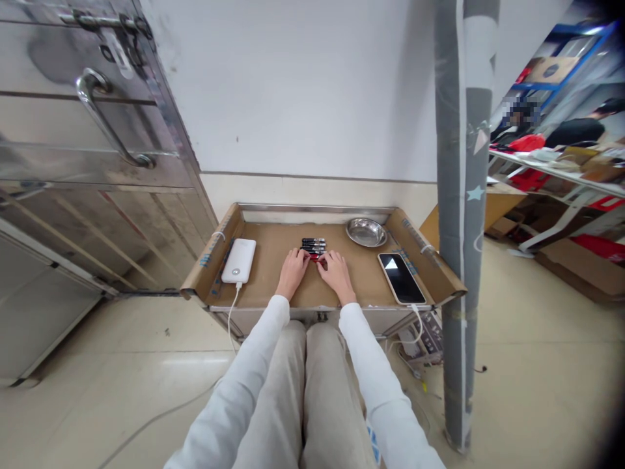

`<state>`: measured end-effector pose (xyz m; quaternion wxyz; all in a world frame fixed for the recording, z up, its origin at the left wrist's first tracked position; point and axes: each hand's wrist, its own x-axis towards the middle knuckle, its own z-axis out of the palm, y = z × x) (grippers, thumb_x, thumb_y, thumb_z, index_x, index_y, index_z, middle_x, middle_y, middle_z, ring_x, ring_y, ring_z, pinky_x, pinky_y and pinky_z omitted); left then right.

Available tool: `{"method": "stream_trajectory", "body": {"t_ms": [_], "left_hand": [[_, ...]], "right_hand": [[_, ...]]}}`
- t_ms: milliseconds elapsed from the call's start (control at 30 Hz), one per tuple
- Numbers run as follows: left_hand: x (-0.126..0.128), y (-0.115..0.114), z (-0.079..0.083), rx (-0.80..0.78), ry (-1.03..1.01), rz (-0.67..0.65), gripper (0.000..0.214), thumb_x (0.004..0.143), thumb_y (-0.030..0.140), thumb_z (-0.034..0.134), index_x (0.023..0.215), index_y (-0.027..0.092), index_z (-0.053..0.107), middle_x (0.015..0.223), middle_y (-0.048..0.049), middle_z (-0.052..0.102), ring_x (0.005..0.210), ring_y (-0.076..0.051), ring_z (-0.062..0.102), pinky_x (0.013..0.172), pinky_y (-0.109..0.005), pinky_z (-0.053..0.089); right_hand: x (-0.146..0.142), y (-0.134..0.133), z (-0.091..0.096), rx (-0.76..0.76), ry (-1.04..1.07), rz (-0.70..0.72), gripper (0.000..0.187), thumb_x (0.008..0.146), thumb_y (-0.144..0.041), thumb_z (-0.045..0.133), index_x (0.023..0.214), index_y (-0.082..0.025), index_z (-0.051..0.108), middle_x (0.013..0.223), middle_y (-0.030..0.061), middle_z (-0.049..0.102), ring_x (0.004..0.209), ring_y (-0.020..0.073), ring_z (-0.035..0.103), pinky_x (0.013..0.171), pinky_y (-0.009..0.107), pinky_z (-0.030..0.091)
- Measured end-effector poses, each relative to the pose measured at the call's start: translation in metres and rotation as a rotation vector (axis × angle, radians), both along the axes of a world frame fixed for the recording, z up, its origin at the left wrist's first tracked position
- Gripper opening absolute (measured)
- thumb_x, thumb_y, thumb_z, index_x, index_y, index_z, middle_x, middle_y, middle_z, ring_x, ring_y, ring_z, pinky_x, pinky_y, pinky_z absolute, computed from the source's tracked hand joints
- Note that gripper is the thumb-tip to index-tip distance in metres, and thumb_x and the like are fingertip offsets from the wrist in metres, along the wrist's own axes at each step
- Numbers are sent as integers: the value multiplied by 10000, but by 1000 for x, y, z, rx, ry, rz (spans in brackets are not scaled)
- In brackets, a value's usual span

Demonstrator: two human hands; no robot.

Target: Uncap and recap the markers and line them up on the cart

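Observation:
Several black marker pens (313, 244) with white print lie side by side, crosswise, in a close row on the brown cardboard lining (266, 244) of a small table. At the near end of that row is a red marker pen (315, 258), partly covered by my fingertips. My left hand (291, 270) has its fingers closed on the left end of the red pen. On its right end, the fingers of my right hand (336, 271) are closed in the same way. Whether the red pen is lifted or rests on the cardboard I cannot tell.
A white power bank (239, 260) with a cable lies at the left, and a phone (401, 279) on a cable at the right. Behind the phone sits a round metal dish (366, 232). Cardboard sides edge the table; a grey wrapped pole (461, 228) stands at its right.

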<state>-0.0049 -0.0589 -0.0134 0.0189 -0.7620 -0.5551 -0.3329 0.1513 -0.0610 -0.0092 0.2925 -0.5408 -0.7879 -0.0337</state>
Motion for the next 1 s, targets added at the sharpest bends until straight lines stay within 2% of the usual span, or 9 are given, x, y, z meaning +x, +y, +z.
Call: {"method": "stream_trajectory", "body": {"t_ms": [300, 500, 733, 867, 1000], "left_hand": [[0, -4, 6, -8, -111, -135, 146, 934, 262, 428, 989, 201, 549, 963, -47, 558, 939, -177, 520, 866, -309, 437], [0, -5, 8, -20, -117, -118, 153, 932, 265, 433, 987, 199, 560, 961, -48, 559, 942, -180, 520, 872, -316, 442], [-1, -7, 8, -75, -187, -194, 127, 924, 225, 448, 1019, 207, 531, 1002, -42, 592, 966, -161, 556, 871, -294, 455], [0, -6, 8, -71, -156, -181, 152, 915, 223, 464, 1052, 203, 525, 1020, -49, 614, 967, -175, 568, 873, -323, 446], [1, -5, 8, -47, -33, -172, 239, 902, 258, 501, 1134, 207, 515, 1105, -57, 607, 1028, -189, 541, 900, -339, 407]], "right_hand": [[1, 0, 3, 35, 126, 115, 231, 952, -267, 366, 984, -204, 586, 944, 74, 629, 895, 211, 549, 824, 332, 401], [1, 0, 3, 42, 208, 91, 242, 950, -260, 368, 975, -193, 599, 940, 78, 642, 898, 213, 561, 839, 343, 419], [1, -5, 7, -41, 273, 236, 247, 936, -232, 379, 1058, -215, 593, 1034, 60, 636, 976, 192, 568, 885, 329, 442], [1, -4, 6, -49, 230, 219, 259, 929, -218, 386, 1038, -228, 620, 1023, 55, 644, 964, 189, 573, 871, 325, 449], [3, 0, 1, 0, 247, 79, 278, 944, -241, 359, 1030, -209, 621, 979, 74, 642, 924, 190, 575, 855, 312, 436]]}}
